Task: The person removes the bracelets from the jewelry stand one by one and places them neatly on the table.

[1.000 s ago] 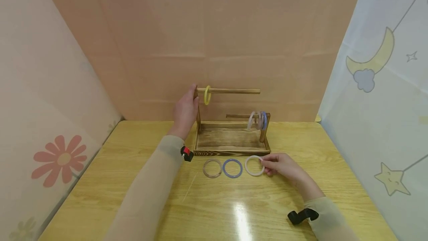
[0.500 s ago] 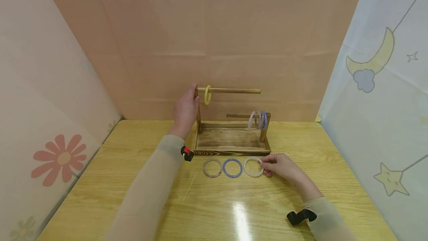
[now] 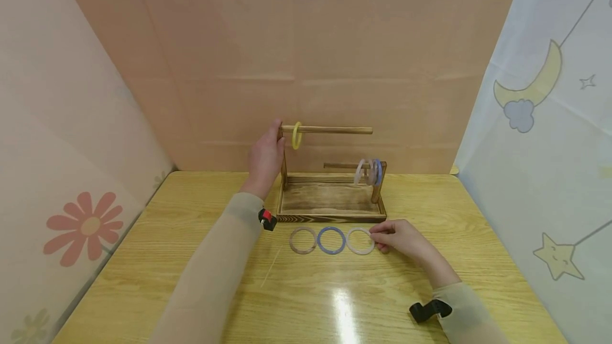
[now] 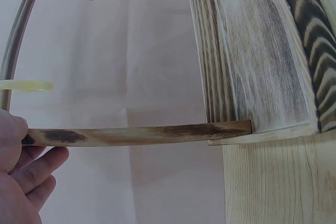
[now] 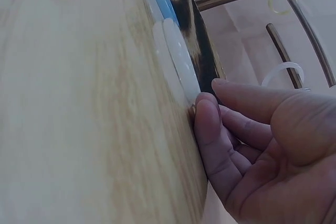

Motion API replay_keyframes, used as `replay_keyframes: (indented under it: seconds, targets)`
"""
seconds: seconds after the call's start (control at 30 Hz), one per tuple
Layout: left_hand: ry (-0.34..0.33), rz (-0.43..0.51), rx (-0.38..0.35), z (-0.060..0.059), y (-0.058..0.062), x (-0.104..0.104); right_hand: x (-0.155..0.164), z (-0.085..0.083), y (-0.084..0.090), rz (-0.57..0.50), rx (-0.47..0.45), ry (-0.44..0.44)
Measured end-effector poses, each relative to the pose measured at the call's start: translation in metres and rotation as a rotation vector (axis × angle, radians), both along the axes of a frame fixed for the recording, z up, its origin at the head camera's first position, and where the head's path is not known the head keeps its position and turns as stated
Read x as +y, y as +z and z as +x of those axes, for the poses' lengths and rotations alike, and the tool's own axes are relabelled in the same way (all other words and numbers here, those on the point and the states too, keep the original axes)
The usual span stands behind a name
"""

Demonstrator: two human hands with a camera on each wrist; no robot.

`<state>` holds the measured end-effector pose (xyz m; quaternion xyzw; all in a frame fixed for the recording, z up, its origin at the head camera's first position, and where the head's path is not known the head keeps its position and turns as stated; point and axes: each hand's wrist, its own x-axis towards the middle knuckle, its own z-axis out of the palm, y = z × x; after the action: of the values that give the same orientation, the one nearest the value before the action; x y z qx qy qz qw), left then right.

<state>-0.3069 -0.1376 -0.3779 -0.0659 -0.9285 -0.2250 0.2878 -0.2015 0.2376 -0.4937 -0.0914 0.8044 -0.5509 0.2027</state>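
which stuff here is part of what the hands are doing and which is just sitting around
In use:
- white ring, touched by the right hand
- wooden rack, its post held by the left hand

Lying about:
- blue ring
- clear brownish ring
- yellow ring
- rings on the lower bar

Wooden stand (image 3: 330, 198), dark-stained, grain bold and rough-looking; round wooden rods (image 3: 327, 130), matt; table (image 3: 191, 280) of pale wood, smooth, glossy at lower centre; rings (image 3: 331, 240) of smooth translucent plastic, faintly shiny; cloth backdrop (image 3: 540, 94) at right, matt, printed; sleeves (image 3: 210, 275) of thin matt fabric.
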Motion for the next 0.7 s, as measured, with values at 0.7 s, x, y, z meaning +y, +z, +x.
replay_keyframes:
  seconds: [0.7]
  targets:
    - [-0.031, 0.002, 0.036, 0.0022, 0.0014, -0.0022, -0.0044, 0.0034, 0.0085, 0.027, 0.024, -0.009]
